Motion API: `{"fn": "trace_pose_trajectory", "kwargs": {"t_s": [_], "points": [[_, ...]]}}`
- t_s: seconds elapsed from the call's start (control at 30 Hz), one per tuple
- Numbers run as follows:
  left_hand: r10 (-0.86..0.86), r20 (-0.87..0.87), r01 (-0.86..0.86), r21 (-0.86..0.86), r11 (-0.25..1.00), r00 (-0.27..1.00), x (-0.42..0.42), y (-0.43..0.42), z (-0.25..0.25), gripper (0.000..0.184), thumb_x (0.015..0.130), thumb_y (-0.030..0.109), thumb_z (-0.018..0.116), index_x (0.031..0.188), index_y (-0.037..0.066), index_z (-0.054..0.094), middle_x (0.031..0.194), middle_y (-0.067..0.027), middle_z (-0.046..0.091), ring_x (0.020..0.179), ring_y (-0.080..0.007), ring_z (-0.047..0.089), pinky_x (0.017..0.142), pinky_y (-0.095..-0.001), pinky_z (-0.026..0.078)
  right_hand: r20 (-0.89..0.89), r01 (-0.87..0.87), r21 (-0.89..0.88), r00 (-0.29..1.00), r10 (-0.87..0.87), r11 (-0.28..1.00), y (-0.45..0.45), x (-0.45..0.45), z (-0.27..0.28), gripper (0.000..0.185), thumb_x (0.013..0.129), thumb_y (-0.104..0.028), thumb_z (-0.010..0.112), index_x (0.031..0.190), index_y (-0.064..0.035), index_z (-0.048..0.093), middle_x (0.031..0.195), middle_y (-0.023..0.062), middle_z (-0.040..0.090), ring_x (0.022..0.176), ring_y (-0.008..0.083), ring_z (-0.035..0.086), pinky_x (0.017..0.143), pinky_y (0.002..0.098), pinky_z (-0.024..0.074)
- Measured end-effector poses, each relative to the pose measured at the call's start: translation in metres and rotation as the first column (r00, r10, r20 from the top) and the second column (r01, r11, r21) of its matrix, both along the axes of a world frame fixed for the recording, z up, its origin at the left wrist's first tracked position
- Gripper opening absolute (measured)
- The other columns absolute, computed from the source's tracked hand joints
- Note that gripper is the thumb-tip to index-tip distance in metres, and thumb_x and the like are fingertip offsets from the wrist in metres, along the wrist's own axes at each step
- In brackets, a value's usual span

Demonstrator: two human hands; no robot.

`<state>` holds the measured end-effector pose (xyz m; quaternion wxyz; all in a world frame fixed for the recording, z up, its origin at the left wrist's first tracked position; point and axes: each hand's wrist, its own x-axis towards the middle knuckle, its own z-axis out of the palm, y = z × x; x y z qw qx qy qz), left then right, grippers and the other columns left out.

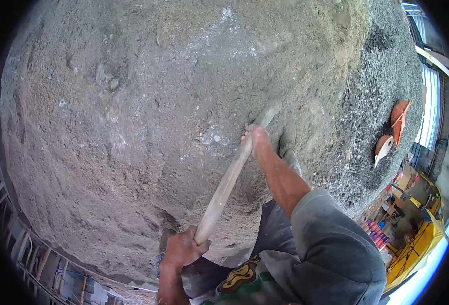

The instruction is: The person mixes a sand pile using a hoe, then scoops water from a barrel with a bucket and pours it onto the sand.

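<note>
My left hand [185, 248] is closed around the near end of a long, pale wooden tool handle [223, 195], low in the view in front of my body. Farther up the same handle, my right hand [256, 139] grips it with the fingers wrapped round. The handle slants away up and to the right, and its far end meets the grey-brown sandy ground. No tool head shows there, so I cannot tell its kind. One of my feet [291, 161] stands beside the right forearm, partly sunk in the loose material; the other [167, 229] is behind my left hand.
Loose sandy soil [117, 117] with white flecks spreads all around. Dark gravel [372, 96] borders it on the right, with two orange curved objects [400, 122] lying on it. A yellow sheet [417, 249] and assorted clutter lie lower right. Poles and framing line the lower left edge.
</note>
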<state>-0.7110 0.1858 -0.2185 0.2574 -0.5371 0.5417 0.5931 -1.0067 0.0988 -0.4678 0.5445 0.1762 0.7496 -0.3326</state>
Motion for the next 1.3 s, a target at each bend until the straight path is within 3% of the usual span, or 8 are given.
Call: {"fn": "trace_pose_trajectory", "kwargs": {"t_s": [0.2, 0.3, 0.47, 0.67, 0.77, 0.83, 1.07, 1.3], "points": [[0.118, 0.380, -0.081, -0.111, 0.990, 0.917, 0.058, 0.098, 0.023, 0.032, 0.056, 0.029, 0.067, 0.079, 0.009, 0.060, 0.070, -0.0149, 0.062, 0.068, -0.0359, 0.059, 0.066, -0.0439, 0.048, 0.234, 0.058, -0.075, 0.971, -0.039, 0.995, 0.050, 0.094, 0.044, 0.014, 0.069, -0.009, 0.062, 0.073, -0.0025, 0.050, 0.061, 0.0068, 0.051, 0.046, 0.0205, 0.054, 0.042, 0.0340, 0.0446], [0.133, 0.615, -0.084, -0.109, 0.991, 0.777, 0.084, 0.137, 0.045, 0.028, 0.053, 0.023, 0.070, 0.075, 0.009, 0.061, 0.071, -0.0141, 0.061, 0.070, -0.0342, 0.059, 0.066, -0.0434, 0.047, 0.438, -0.023, -0.095, 0.897, 0.062, 0.995, 0.080, 0.115, 0.091, 0.017, 0.068, -0.009, 0.067, 0.078, -0.0026, 0.055, 0.071, 0.0089, 0.058, 0.063, 0.0221, 0.060, 0.057, 0.0377, 0.0488], [-0.125, 0.566, 0.140, 0.016, 0.990, 0.815, 0.047, 0.129, 0.057, 0.038, 0.050, 0.029, 0.076, 0.079, 0.007, 0.064, 0.075, -0.0140, 0.063, 0.075, -0.0305, 0.062, 0.069, -0.0410, 0.049, 0.521, 0.093, 0.072, 0.845, -0.117, 0.993, 0.062, 0.005, 0.151, 0.019, 0.067, -0.010, 0.069, 0.076, 0.0018, 0.057, 0.067, 0.0091, 0.058, 0.057, 0.0206, 0.058, 0.056, 0.0335, 0.0481], [-0.145, -0.027, 0.148, 0.176, 0.973, 0.989, -0.252, -0.041, -0.147, 0.046, 0.062, 0.048, 0.067, 0.093, 0.014, 0.062, 0.083, -0.0124, 0.064, 0.079, -0.0303, 0.061, 0.078, -0.0383, 0.046, 0.072, 0.300, -0.266, 0.954, -0.291, 0.916, -0.059, -0.304, 0.046, 0.008, 0.072, -0.008, 0.053, 0.069, -0.0037, 0.048, 0.059, 0.0093, 0.047, 0.051, 0.0225, 0.050, 0.053, 0.0389, 0.0476], [-0.358, 0.014, 0.353, -0.218, 0.910, 0.933, -0.387, -0.146, -0.199, 0.039, 0.068, 0.040, 0.065, 0.095, 0.012, 0.059, 0.075, -0.0106, 0.064, 0.071, -0.0263, 0.063, 0.070, -0.0368, 0.048, 0.144, 0.403, -0.578, 0.907, -0.397, 0.710, -0.113, -0.444, -0.013, 0.014, 0.073, -0.019, 0.053, 0.068, -0.0079, 0.045, 0.059, 0.0066, 0.045, 0.055, 0.0217, 0.048, 0.056, 0.0392, 0.0447], [-0.436, 0.048, 0.398, -0.506, 0.765, 0.899, -0.429, -0.197, -0.204, 0.029, 0.070, 0.031, 0.063, 0.089, 0.009, 0.058, 0.067, -0.0083, 0.063, 0.063, -0.0234, 0.063, 0.066, -0.0340, 0.048, 0.083, 0.402, -0.557, 0.897, -0.434, 0.726, -0.139, -0.495, -0.059, 0.018, 0.077, -0.023, 0.053, 0.078, -0.0080, 0.043, 0.064, 0.0053, 0.045, 0.056, 0.0210, 0.048, 0.057, 0.0390, 0.0451], [-0.692, 0.198, 0.706, -0.378, 0.599, 0.694, -0.411, -0.200, -0.160, 0.021, 0.068, 0.012, 0.059, 0.087, 0.005, 0.055, 0.065, -0.0079, 0.063, 0.064, -0.0223, 0.063, 0.064, -0.0308, 0.046, 0.156, 0.597, -0.295, 0.801, -0.578, 0.746, -0.064, -0.434, -0.117, 0.020, 0.079, -0.026, 0.048, 0.088, -0.0108, 0.039, 0.067, 0.0055, 0.043, 0.056, 0.0212, 0.046, 0.055, 0.0393, 0.0418], [-0.745, 0.284, 0.795, -0.287, 0.534, 0.603, -0.304, -0.161, -0.112, 0.025, 0.068, 0.018, 0.061, 0.088, 0.005, 0.053, 0.069, -0.0107, 0.063, 0.067, -0.0222, 0.063, 0.069, -0.0319, 0.045, 0.216, 0.672, -0.155, 0.739, -0.638, 0.724, 0.007, -0.296, -0.113, 0.018, 0.076, -0.026, 0.050, 0.085, -0.0142, 0.040, 0.067, 0.0055, 0.044, 0.054, 0.0217, 0.045, 0.053, 0.0397, 0.0415]]}}
